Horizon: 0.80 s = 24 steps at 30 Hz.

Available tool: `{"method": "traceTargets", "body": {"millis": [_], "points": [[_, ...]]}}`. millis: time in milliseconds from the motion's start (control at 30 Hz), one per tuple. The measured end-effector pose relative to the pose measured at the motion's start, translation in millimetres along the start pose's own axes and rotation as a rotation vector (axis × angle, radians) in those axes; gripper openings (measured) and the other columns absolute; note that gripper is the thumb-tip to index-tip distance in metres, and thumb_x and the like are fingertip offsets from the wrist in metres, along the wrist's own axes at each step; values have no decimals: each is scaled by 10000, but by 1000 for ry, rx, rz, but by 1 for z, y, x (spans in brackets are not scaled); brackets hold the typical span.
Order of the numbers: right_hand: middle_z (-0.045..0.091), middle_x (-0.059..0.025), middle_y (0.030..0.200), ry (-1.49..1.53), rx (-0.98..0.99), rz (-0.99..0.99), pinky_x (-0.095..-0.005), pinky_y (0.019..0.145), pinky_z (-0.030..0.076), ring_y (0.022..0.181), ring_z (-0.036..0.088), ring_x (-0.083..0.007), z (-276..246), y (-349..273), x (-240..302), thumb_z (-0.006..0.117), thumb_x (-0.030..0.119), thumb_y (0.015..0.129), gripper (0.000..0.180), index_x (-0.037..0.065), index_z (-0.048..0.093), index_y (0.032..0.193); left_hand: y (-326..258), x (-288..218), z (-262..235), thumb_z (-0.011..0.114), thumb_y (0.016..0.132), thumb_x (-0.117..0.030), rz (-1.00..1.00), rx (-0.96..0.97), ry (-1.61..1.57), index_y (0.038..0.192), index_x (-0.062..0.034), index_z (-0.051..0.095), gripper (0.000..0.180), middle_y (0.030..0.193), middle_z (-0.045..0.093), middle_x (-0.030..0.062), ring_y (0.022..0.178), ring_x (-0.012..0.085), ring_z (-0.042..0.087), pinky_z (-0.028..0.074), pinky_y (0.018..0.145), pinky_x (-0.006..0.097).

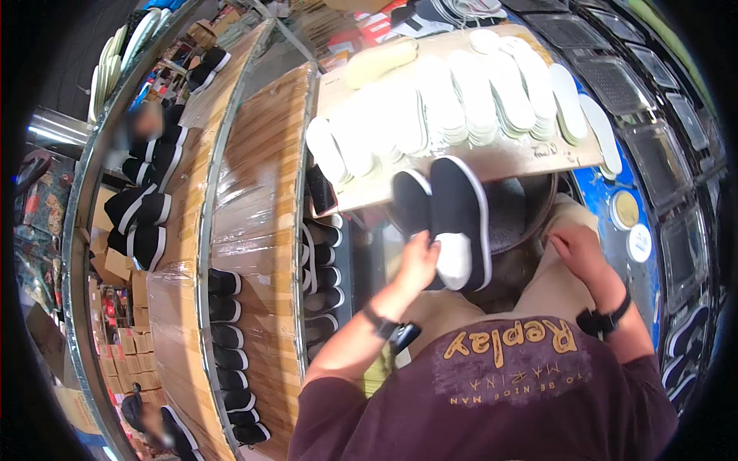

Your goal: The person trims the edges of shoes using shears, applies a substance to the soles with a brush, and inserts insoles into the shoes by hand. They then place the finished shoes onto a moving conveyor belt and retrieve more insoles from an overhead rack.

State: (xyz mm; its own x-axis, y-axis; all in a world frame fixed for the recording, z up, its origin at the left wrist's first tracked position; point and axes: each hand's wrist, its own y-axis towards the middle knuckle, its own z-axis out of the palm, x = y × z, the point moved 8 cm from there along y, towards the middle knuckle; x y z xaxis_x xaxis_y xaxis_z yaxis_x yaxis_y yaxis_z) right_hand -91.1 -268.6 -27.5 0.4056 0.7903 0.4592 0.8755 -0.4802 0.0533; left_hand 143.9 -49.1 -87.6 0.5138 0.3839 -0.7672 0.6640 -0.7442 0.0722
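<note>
My left hand [417, 263] is closed around a pair of black slip-on shoes [459, 196] with white sole edges, held up in front of the board's near edge. A white insole [453, 260] shows in the opening of the right-hand shoe. The other shoe is partly behind it. Over my right knee, my right hand [576, 248] has its fingers curled in; whether anything is in them is hidden. Just beyond the shoes, rows of stacked white insoles [442, 100] lie on a pale wooden board [377, 192].
To the left, a wooden rack [254, 230] with metal edges carries several black shoes [227, 311]. A dark phone-like slab [321, 190] sits by the board's left edge. On the right are a blue surface [611, 200] with round lids [623, 207] and dark plastic trays [657, 154].
</note>
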Motion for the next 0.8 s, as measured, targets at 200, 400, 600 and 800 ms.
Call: {"method": "traceTargets", "body": {"millis": [200,400,600,800], "points": [[664,-172,826,76,25,116,-447,701,491,781,626,-371,4,-37,-13,618,173,839,145,53,696,864,115,74,-247,597,855,-64,90,-515,307,848,-29,590,37,755,597,111,646,198,548,472,596,340],[680,-153,821,175,-29,161,-414,697,513,780,651,-347,-6,-37,0,654,143,810,119,47,704,859,173,152,-380,514,922,16,-58,-853,-362,1162,-3,547,243,909,637,100,688,167,628,565,629,312],[666,-159,809,15,-81,218,-422,687,512,770,637,-364,-31,-55,-28,638,140,809,109,66,703,853,157,102,-150,540,983,-204,-43,-300,-316,982,13,659,247,825,672,66,699,124,630,506,630,253],[665,-164,843,-126,-207,347,-442,712,512,803,634,-374,-70,-87,-89,598,150,822,135,63,687,876,46,46,31,556,895,-49,105,78,-33,1033,4,662,182,909,700,79,805,133,647,518,734,271]]}}
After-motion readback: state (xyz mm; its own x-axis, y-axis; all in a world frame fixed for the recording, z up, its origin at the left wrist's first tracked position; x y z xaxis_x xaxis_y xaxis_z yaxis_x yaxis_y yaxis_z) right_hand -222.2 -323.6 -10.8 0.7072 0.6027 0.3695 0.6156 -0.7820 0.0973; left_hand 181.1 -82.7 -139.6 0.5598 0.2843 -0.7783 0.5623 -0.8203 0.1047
